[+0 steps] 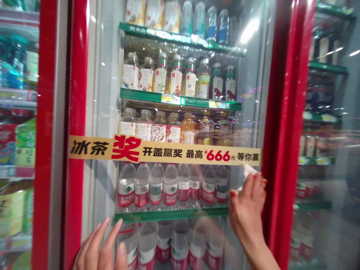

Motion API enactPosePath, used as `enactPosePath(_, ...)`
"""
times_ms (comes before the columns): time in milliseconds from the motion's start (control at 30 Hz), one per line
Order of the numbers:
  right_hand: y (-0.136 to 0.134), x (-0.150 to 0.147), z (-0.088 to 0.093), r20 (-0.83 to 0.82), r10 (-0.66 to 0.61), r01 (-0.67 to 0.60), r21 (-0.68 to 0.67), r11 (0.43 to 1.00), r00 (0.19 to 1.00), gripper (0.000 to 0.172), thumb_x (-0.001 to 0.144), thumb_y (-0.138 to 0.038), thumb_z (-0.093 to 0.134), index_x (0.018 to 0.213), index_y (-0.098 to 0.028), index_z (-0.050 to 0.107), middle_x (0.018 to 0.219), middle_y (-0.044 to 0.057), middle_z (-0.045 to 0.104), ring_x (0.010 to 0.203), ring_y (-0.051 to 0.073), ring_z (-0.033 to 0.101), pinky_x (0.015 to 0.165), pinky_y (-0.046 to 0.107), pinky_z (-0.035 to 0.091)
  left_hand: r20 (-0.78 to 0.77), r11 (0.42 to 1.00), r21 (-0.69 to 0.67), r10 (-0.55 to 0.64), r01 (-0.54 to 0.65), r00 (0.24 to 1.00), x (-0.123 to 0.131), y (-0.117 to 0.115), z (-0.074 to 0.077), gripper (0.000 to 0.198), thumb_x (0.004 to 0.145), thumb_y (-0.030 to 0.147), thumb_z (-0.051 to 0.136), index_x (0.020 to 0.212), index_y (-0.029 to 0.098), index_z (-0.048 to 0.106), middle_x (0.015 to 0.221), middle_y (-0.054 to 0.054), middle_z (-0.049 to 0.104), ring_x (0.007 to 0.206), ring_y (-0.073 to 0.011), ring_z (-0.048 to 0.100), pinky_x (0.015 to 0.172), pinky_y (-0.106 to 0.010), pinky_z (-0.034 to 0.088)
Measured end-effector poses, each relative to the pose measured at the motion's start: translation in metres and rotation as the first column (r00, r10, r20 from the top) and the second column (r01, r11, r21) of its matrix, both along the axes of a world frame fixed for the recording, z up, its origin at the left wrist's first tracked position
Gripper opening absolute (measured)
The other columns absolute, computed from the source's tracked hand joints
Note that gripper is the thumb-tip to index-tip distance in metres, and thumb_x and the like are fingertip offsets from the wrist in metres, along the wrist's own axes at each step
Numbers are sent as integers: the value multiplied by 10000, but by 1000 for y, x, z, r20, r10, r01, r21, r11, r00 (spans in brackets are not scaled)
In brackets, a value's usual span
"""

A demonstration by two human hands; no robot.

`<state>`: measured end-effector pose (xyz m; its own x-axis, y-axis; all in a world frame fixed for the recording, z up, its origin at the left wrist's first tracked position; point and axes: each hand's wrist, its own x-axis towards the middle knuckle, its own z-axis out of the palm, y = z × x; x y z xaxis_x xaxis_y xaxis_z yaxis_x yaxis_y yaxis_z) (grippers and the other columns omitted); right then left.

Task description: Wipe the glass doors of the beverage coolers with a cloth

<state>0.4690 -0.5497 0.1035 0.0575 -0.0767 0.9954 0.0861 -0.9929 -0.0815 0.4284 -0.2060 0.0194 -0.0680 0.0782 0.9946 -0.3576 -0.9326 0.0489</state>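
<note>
Fingers of the right hand (247,213) close on a crumpled white tissue (248,170), light and soft, easiest pinched at its bunched middle, at the right side of the glass cooler door (101,112); the left hand (101,251) spreads open at the door's lower left.

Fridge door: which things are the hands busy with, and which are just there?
With the hands:
right hand, pinching a white scrap by the yellow banner
yellow banner, stuck across the glass door
left hand, open, near the glass

Just there:
bottles
green shelf
red door frame
</note>
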Motion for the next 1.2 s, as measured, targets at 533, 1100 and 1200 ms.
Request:
enactPosePath(533,-10,13,111,-41,93,-77,283,956,995,776,1131,-526,274,1753,-185,-41,1824,219,96,1683,472,124,1237,837,313,-145,984,-100,129,-144,981,32,-47,109,800,1051,277,547,1752,304,163,1827,-84,212,1713,-330,170,1398,-649,124)
enactPosePath(1100,56,10,204,-36,278,-273,-350,896,960,849,1089,-680,374,1756,-253,69,1829,42,156,1703,339,130,1353,672,281,5,960,240,144,-141,990,36,12,332,706,1085,397,507,1731,405,222,1819,-48,259,1701,-350,220,1364,-698,191)
enactPosePath(1200,68,5,177,-146,291,-303,-719,626,946,918,1035,-799,394,1750,-278,148,1808,-40,248,1694,246,198,1357,509,350,-23,943,296,168,-154,985,44,16,328,763,1088,428,501,1747,400,117,1827,-45,217,1710,-334,187,1376,-697,158)
